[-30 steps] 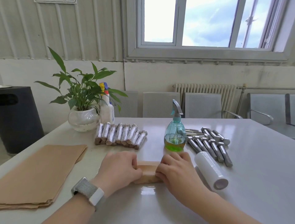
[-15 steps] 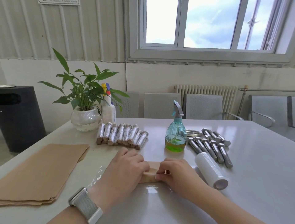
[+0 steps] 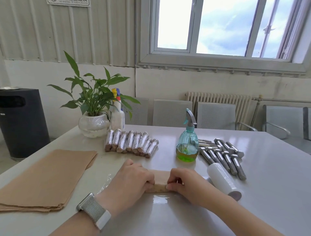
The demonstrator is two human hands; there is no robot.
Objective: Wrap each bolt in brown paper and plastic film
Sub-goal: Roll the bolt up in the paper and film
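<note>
A stack of brown paper [image 3: 45, 178] lies at the table's [image 3: 269, 193] left edge, with a row of wrapped bolts [image 3: 131, 143] behind. At centre the left hand [image 3: 133, 182] and right hand [image 3: 186, 183] curl their fingers around a paper-wrapped bolt [image 3: 159, 184] lying on clear plastic film [image 3: 107, 181]. To the right stand a spray bottle [image 3: 187, 143], bare bolts [image 3: 223, 155] and a film roll [image 3: 223, 180].

wall sign [image 3: 68, 2] cropped, text perhaps illegible
</note>
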